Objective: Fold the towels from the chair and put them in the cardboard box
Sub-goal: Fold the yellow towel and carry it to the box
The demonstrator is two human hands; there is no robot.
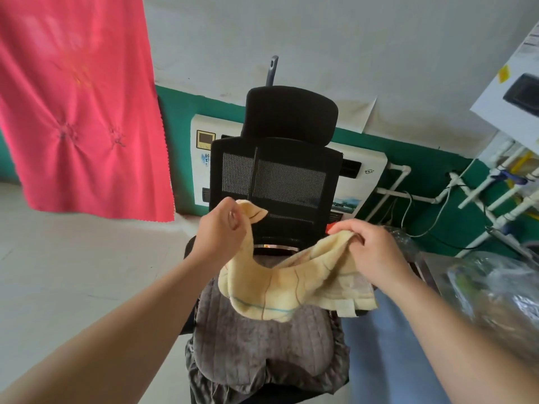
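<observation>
A pale yellow towel (280, 290) with thin dark and blue lines hangs in the air above the black office chair (280, 170). My left hand (223, 228) pinches one corner of it, raised at the left. My right hand (370, 249) grips the opposite edge at the right, a bit lower. The towel sags between the two hands, and its low end droops onto the grey quilted seat cushion (262, 345). No cardboard box is in view.
A red cloth (78, 106) hangs at the upper left. Behind the chair stands a white appliance (201, 158) against a green and white wall. Clear plastic bags (495, 287) lie on a surface at the right, beside white pipes (495, 182). Pale floor spreads to the left.
</observation>
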